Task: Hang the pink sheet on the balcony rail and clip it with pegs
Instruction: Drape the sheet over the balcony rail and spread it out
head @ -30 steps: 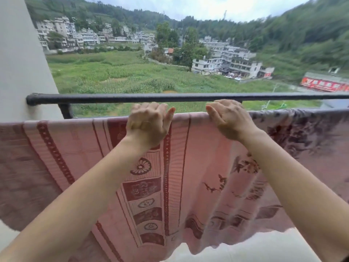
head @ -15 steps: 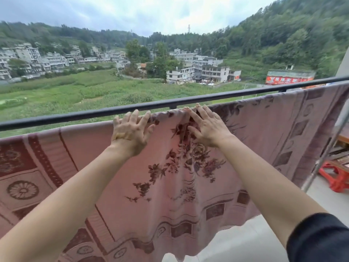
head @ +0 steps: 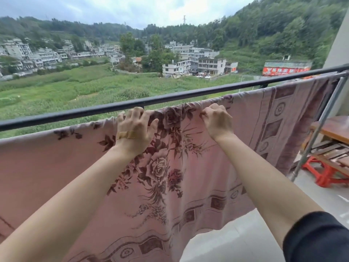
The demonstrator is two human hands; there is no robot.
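The pink sheet (head: 170,167), printed with dark red roses and a patterned border, hangs across the whole width over a thin line just inside the black balcony rail (head: 170,96). My left hand (head: 135,129), with a plaster on its back, grips the bunched top edge of the sheet. A little to its right, my right hand (head: 217,121) pinches the same top edge. The cloth is gathered into folds between the two hands. No pegs are in sight.
A metal pole (head: 319,127) slants down at the right, holding the line's end. Behind it stand a wooden table (head: 332,129), stacked boards and a red plastic stool (head: 328,173). Pale floor tiles (head: 245,241) lie below the sheet. Beyond the rail are fields and houses.
My view and both hands have shifted right along the sheet, from the striped border to the rose print. The flat fingers have closed onto the top edge, bunching it.
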